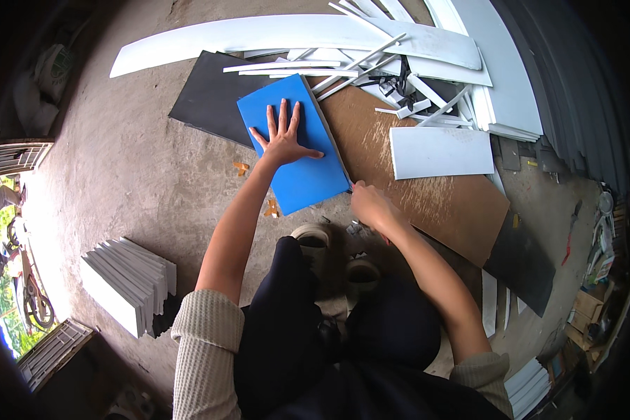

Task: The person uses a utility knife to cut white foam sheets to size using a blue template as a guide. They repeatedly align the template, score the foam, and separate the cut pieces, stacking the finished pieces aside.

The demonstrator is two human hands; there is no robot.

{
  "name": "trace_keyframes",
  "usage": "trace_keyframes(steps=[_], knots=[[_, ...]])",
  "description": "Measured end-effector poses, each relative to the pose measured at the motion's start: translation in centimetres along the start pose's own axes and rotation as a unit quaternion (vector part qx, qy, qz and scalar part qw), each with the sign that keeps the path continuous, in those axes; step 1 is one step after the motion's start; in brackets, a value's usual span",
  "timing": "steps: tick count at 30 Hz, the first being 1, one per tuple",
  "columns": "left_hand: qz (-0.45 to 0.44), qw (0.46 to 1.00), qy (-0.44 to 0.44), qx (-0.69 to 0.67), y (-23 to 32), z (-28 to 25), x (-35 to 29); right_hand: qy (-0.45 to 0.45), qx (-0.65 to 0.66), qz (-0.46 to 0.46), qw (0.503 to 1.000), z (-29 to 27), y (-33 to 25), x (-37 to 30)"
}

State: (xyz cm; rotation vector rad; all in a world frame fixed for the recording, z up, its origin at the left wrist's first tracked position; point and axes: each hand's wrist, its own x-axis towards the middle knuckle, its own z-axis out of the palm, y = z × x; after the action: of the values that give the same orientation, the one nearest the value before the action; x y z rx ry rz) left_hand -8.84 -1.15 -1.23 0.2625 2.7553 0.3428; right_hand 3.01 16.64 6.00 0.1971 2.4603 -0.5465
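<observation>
My left hand (284,143) lies flat on a blue rectangular board (311,183), its fingers spread toward the far end. At the board's near right corner, my right hand (372,206) is closed around a small object mostly hidden in the fingers; I cannot make out what it is. Beneath the blue board's right side lies a scratched brown board (462,210). A black sheet (210,98) sticks out past the blue board's far left side. To the right, a white rectangular piece (441,152) rests on the brown board.
Long white panels (287,35) and narrow offcut strips (371,56) lie in a heap at the back. A stack of white pieces (126,280) stands on the concrete floor at left. Another black sheet (521,262) lies at right. Orange scraps (241,168) are on the floor.
</observation>
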Motion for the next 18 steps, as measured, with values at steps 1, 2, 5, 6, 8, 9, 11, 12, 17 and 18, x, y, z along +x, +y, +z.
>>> trace_keyframes(steps=[1, 2, 5, 6, 8, 9, 11, 12, 17, 18], knots=[[-0.005, 1.000, -0.012, 0.009, 0.3, -0.1, 0.0, -0.008, -0.020, -0.026, 0.999, 0.3, 0.7, -0.5], [-0.012, 0.999, -0.024, 0.019, 0.4, -0.3, 0.0, -0.017, -0.041, -0.054, 0.998, 1.0, 1.6, -0.6], [-0.015, 0.999, -0.039, 0.026, 1.0, -0.6, 0.0, 0.028, -0.055, -0.088, 0.994, 2.6, 3.1, -1.2], [-0.015, 0.999, -0.040, 0.026, 0.9, -0.6, 0.0, 0.034, -0.058, -0.100, 0.993, 2.9, 3.3, -1.3], [-0.014, 0.999, -0.042, 0.026, 0.9, -0.6, -0.1, 0.048, -0.050, -0.107, 0.992, 3.4, 3.7, -1.4], [-0.014, 0.999, -0.042, 0.027, 0.8, -0.6, -0.1, 0.055, -0.039, -0.102, 0.993, 3.7, 3.8, -1.6], [-0.016, 0.999, -0.042, 0.028, 0.4, -0.5, -0.3, 0.078, -0.040, -0.096, 0.992, 4.4, 3.7, -2.2], [-0.015, 0.999, -0.041, 0.026, 0.4, -0.4, -0.4, 0.096, -0.053, -0.091, 0.990, 5.1, 4.0, -2.7], [0.004, 1.000, -0.010, 0.011, 0.4, 0.1, -0.1, 0.155, -0.102, -0.087, 0.979, 8.8, 6.1, -2.5], [0.002, 1.000, -0.012, 0.015, 0.5, 0.0, 0.1, 0.165, -0.104, -0.094, 0.976, 8.9, 6.4, -2.3]])
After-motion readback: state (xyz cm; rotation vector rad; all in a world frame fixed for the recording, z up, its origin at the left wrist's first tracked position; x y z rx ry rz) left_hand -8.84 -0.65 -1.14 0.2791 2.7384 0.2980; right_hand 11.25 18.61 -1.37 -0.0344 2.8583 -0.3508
